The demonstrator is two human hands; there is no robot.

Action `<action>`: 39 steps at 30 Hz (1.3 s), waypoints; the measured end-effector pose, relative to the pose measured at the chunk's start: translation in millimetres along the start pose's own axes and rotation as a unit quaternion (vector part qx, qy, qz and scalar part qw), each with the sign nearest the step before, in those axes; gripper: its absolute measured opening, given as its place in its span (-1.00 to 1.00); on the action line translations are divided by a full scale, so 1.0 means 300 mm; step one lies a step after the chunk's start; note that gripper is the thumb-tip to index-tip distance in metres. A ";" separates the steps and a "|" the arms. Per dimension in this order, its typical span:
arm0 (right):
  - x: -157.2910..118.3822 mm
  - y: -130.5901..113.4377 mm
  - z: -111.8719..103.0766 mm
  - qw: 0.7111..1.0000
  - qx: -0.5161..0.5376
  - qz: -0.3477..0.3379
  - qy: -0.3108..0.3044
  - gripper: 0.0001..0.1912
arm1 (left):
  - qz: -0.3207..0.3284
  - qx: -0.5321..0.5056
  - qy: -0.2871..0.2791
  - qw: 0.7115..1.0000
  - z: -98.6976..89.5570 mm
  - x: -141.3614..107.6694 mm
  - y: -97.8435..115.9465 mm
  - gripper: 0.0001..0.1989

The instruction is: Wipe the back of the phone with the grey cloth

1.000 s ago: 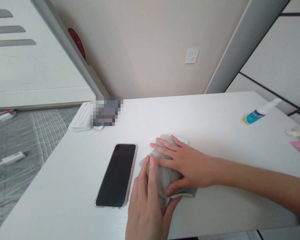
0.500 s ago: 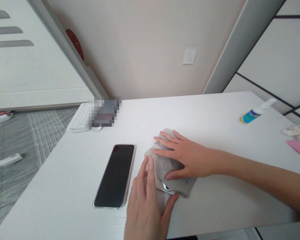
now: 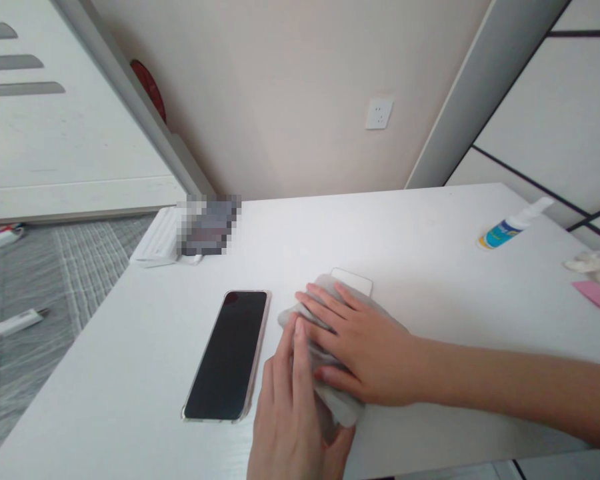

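The soft grey cloth [image 3: 330, 400] is best pressed flat by the right hand [image 3: 365, 347] over the white slab [image 3: 353, 280], steadied by the left hand [image 3: 293, 420] on the white surface [image 3: 430, 267], fingers of both extended, gripping nothing.

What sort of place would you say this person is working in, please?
Probably a room at home: a plain white table against a wall with a socket, white cabinet doors behind, grey patterned flooring, and a phone beside the hands.
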State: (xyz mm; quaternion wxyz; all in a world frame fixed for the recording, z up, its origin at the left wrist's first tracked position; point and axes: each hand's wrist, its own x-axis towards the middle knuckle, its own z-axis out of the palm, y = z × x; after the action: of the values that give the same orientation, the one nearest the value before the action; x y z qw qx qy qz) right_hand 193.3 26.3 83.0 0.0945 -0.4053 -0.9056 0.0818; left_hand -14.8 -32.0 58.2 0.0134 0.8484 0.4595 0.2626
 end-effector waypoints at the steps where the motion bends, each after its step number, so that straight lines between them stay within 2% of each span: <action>1: 0.002 0.000 0.000 1.000 0.003 -0.011 -0.003 -0.28 | 0.003 -0.002 -0.003 1.000 0.001 0.002 0.001 -0.04; 3: 0.008 0.031 0.004 1.000 -0.001 0.005 0.008 -0.25 | -0.002 0.002 0.002 1.000 0.003 0.004 0.005 -0.08; 5: 0.014 0.070 0.012 0.998 -0.014 0.049 0.030 -0.25 | -0.011 0.007 0.013 1.000 0.003 0.004 0.009 -0.15; 7: 0.013 0.075 0.021 0.996 -0.025 0.071 0.048 -0.27 | -0.018 0.006 0.015 1.000 0.000 0.002 0.010 -0.17; 12: 0.005 0.007 0.027 0.999 -0.006 -0.021 0.027 -0.31 | -0.004 -0.005 -0.024 1.000 -0.006 -0.003 -0.002 -0.09; 15: 0.012 0.034 0.023 0.999 -0.005 0.012 0.039 -0.21 | -0.005 0.009 -0.002 1.000 0.002 0.000 -0.004 -0.11; 18: 0.016 0.041 0.025 0.997 -0.014 0.051 0.056 -0.20 | -0.007 0.010 0.018 1.000 0.010 0.003 -0.005 -0.14; 22: 0.019 0.002 0.029 0.999 -0.003 -0.037 0.029 -0.28 | 0.001 -0.006 -0.011 1.000 0.008 0.005 -0.006 -0.10; 23: 0.021 0.003 0.029 0.999 -0.002 -0.041 0.029 -0.28 | 0.001 -0.005 -0.011 1.000 0.008 0.004 -0.006 -0.11; 27: 0.026 0.028 0.025 0.998 -0.015 0.028 0.055 -0.26 | -0.011 0.005 0.024 1.000 0.011 0.000 -0.009 -0.14; 29: 0.024 0.020 0.025 0.998 -0.014 0.014 0.052 -0.29 | -0.004 0.000 0.016 1.000 0.012 -0.002 -0.012 -0.14; 32: 0.025 0.016 0.027 0.998 -0.004 -0.047 0.037 -0.35 | 0.008 -0.006 -0.008 1.000 0.007 0.003 -0.011 -0.12; 37: 0.030 0.066 0.030 0.997 -0.013 0.021 0.070 -0.26 | -0.010 0.001 0.017 1.000 0.004 0.013 0.005 -0.12; 39: 0.027 0.046 0.030 0.998 -0.009 -0.011 0.060 -0.30 | -0.005 -0.003 0.008 1.000 0.010 0.009 0.002 -0.13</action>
State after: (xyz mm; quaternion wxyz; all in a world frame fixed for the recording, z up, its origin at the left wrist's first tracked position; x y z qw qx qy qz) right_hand 196.0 40.9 71.9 0.1463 -0.4000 -0.9035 0.0481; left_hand -11.9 -29.4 57.1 0.0135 0.8436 0.4635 0.2707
